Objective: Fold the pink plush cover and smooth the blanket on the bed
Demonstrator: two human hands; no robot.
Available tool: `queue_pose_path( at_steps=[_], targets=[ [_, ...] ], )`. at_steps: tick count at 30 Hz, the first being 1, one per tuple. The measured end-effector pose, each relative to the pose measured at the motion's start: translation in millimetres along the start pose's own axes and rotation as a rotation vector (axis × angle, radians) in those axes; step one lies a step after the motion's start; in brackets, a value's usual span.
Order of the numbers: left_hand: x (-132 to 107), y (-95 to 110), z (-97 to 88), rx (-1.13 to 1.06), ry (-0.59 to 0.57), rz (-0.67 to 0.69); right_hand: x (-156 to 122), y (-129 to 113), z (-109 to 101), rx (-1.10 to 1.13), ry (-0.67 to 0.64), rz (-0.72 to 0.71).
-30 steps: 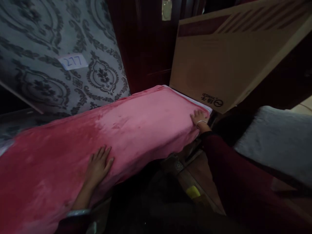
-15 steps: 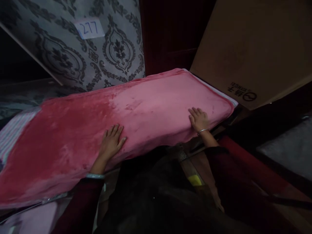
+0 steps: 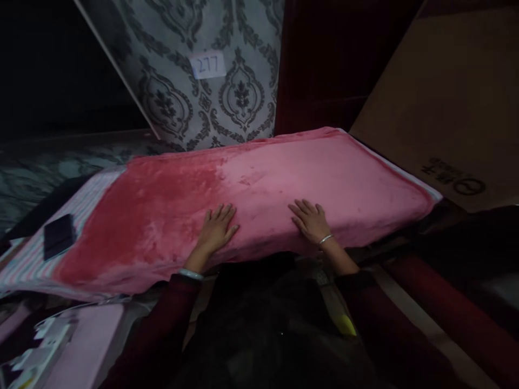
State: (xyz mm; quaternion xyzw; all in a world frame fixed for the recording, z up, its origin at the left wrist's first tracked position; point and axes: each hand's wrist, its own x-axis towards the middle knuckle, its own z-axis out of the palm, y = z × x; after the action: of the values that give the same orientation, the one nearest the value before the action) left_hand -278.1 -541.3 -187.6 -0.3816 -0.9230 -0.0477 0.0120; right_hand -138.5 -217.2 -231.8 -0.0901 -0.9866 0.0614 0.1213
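A long pink plush blanket (image 3: 284, 178) lies over a raised, narrow surface, darker red on its left half and paler on the right. My left hand (image 3: 215, 229) rests flat on it near the front edge, fingers apart, where the two tones meet. Palm down, my right hand (image 3: 312, 220) lies on the paler part, also with fingers spread. Neither hand grips anything. Beneath the blanket's left end, a striped cloth (image 3: 91, 202) shows, with a dark phone (image 3: 59, 236) lying on it.
Behind the blanket stands a patterned wall panel (image 3: 170, 108) bearing a paper marked 277 (image 3: 208, 65). A large cardboard box (image 3: 454, 108) leans at the right. Lower left, a white power strip (image 3: 46, 346) and cables lie by a pale pink surface (image 3: 95, 337).
My right hand has slid left over the blanket, closer to my left hand. The view has turned left, bringing the phone and power strip into sight.
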Motion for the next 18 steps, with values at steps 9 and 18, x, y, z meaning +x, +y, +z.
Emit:
queue_pose_path(
  at_steps=[9, 18],
  targets=[
    [-10.1, 0.2, 4.9, -0.025, -0.018, 0.005, -0.4, 1.0, 11.9, -0.136, 0.102, 0.041],
    [-49.6, 6.3, 12.6, -0.069, 0.024, -0.002, -4.4, 6.2, 24.3, -0.108, 0.193, 0.005]
  ],
)
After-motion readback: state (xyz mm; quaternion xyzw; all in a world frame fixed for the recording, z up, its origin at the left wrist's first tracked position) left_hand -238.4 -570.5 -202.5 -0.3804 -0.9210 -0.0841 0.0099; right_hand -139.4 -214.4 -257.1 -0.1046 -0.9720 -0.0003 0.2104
